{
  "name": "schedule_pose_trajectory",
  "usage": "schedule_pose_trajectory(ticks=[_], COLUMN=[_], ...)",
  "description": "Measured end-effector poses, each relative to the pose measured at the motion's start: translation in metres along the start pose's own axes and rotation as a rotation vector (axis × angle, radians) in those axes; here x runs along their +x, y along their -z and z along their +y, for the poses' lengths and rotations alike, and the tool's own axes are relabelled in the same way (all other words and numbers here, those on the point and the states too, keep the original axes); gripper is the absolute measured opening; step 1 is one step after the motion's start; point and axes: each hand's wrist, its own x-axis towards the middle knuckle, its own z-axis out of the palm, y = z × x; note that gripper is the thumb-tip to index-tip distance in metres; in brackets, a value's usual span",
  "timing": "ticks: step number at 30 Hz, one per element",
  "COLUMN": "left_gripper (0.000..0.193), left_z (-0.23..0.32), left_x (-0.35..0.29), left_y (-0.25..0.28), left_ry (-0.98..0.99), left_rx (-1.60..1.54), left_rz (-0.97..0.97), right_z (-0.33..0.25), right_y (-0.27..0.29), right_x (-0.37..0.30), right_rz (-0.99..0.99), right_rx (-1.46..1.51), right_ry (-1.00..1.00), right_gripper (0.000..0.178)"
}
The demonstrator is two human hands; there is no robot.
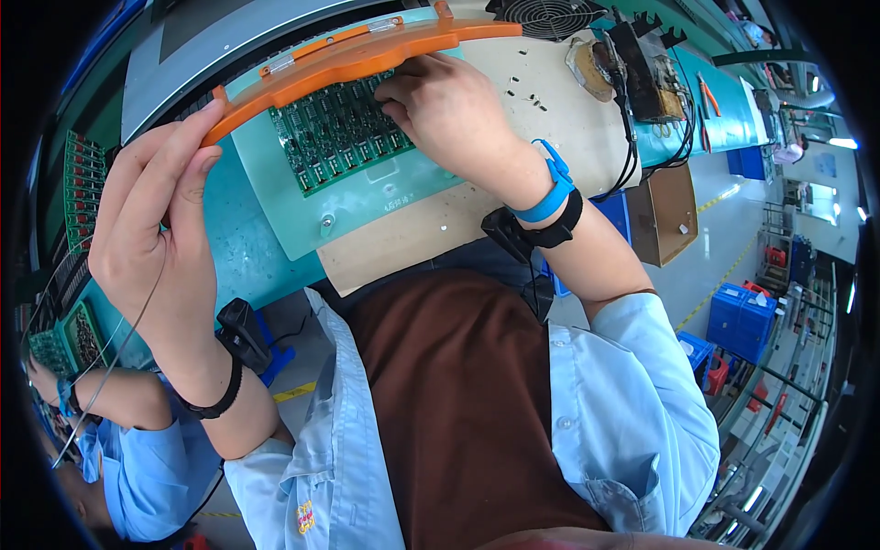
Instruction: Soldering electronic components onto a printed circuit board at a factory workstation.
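Note:
My left hand (151, 211) pinches the left end of a long orange bar-like frame (367, 62) between thumb and fingers. The frame is raised at a tilt over a green circuit board panel (341, 137) crowded with small parts. Beneath the panel lies a pale green translucent plate (275, 197). Under the frame's right half, my right hand (449, 110) has its fingers curled at the panel's upper right edge. Its fingertips are partly hidden, and anything between them is too small to make out. A blue wrist strap (555, 188) circles my right wrist.
Several tiny parts (536, 104) lie on the tan sheet (513, 147) right of the panel. Beyond stand a dark metal device (646, 73) with cables and a round fan guard (550, 16). Orange-handled pliers (708, 96) lie farther right. Another person's arm (128, 401) is at the lower left.

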Motion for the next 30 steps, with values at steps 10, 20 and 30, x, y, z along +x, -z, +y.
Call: schedule_pose_trajectory(ticks=[10,20,30], left_gripper=[0.024,0.024,0.024], left_z=[-0.0049,-0.0040,-0.0018], left_x=[-0.0023,-0.0033,-0.0033], left_y=[0.0014,0.0013,0.0007], left_ry=[-0.007,0.030,0.016], left_rx=[0.037,0.040,0.022], left_rz=[-0.035,-0.046,-0.039], right_z=[-0.0037,-0.0038,0.0000], right_y=[-0.0020,-0.0019,-0.0035], right_x=[-0.0002,-0.0009,-0.0015], right_rz=[0.011,0.027,0.032], right_rx=[-0.109,-0.085,-0.036], right_ry=[0.062,0.081,0.051], right_gripper=[0.010,0.012,0.014])
